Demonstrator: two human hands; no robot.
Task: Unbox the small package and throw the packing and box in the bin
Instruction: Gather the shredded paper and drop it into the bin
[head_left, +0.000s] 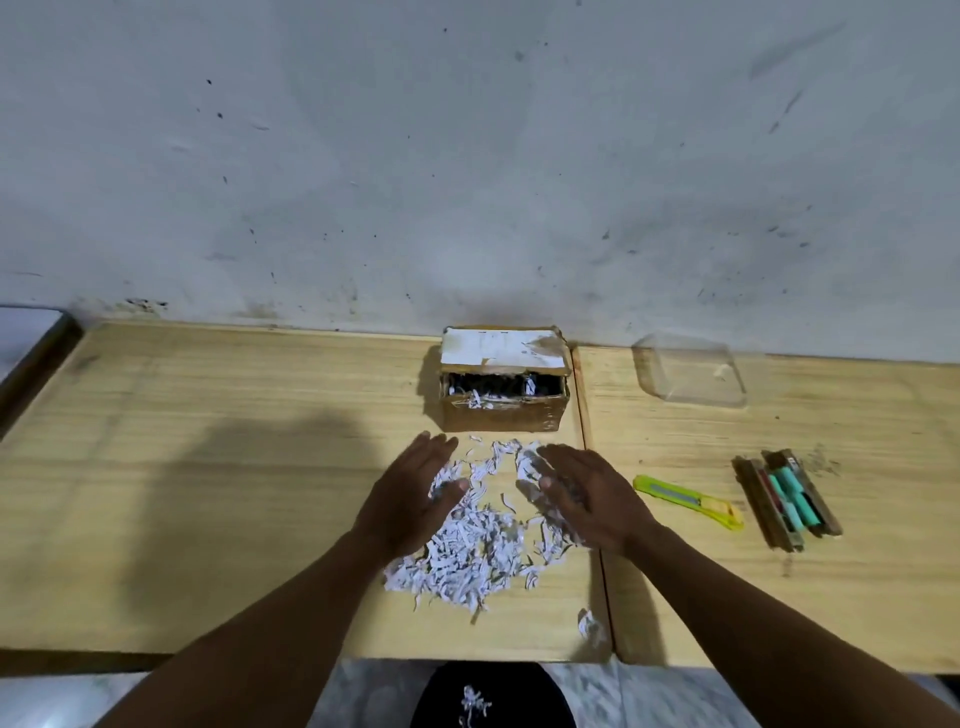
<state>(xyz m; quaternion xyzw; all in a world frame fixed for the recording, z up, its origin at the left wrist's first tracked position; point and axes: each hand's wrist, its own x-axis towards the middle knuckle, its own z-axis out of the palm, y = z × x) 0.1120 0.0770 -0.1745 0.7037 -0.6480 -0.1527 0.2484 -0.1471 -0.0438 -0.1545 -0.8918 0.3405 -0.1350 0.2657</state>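
Gathering the loose packing is the step in hand. Nearest, at the bottom edge below the surface (208, 467), sits a dark bin (530, 696) with a few white shreds already inside. Above it, a heap of shredded paper (478, 551) lies spread on the wood, with one stray clump (589, 626) near the front edge. The left hand (415, 493) and right hand (582, 493) flank the heap, palms down, fingers spread; neither grip is closed on anything, though both touch the shreds. The next move probably calls for sweeping both hands inward, cupping a bundle and carrying it down to the bin without scattering bits.

To the right lie a yellow-green utility knife (688, 501) and the unpacked item, a wooden tray of teal pieces (787, 499). Farther back stands the cardboard box (504, 384), flap open, still holding shreds, against the wall (467, 156); a clear plastic lid (688, 369) lies beside it. The box's white label carries print too blurred to read.
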